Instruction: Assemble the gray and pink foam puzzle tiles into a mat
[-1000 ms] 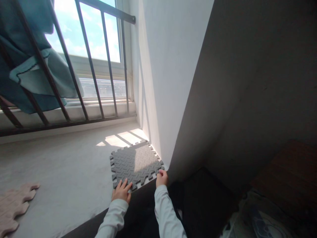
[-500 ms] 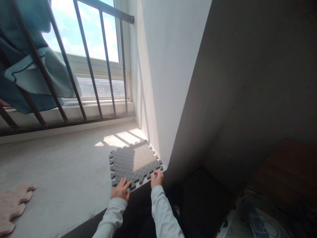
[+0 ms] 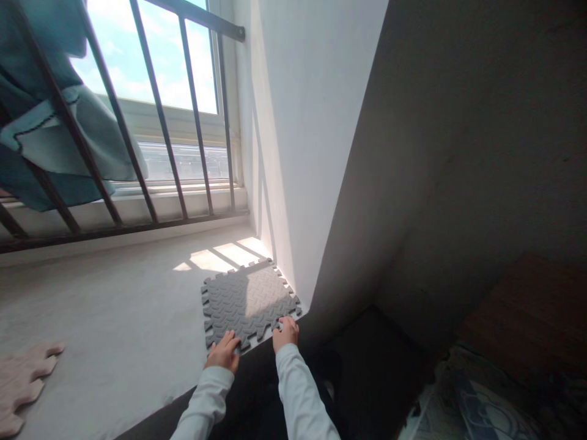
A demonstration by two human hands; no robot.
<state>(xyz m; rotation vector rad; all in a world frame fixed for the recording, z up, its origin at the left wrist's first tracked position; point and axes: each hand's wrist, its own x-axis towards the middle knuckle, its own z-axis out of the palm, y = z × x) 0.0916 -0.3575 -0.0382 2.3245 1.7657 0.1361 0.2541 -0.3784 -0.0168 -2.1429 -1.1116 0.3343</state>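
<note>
A grey foam puzzle mat tile [image 3: 247,299] with a raised tread pattern and toothed edges lies flat on the pale ledge, close against the white wall. My left hand [image 3: 224,351] rests at its near left corner, fingers stretched over the edge. Against the near right edge is my right hand [image 3: 286,333], fingers bent lightly on the teeth and not wrapped round the tile. Part of the front edge is hidden under both hands. At the far left lies a pinkish foam puzzle tile [image 3: 25,382], cut off by the picture's border.
Dark metal bars [image 3: 158,116] stand before the window, with a blue-green curtain [image 3: 59,134] at the left. The white wall [image 3: 302,122] rises on the tile's right. The ledge drops off towards me. A brown wooden surface [image 3: 527,311] and printed bags [image 3: 486,403] are at lower right.
My right hand has moved slightly left and its fingers have come onto the grey tile's near edge. The left hand has barely shifted. The grey tile lies as before.
</note>
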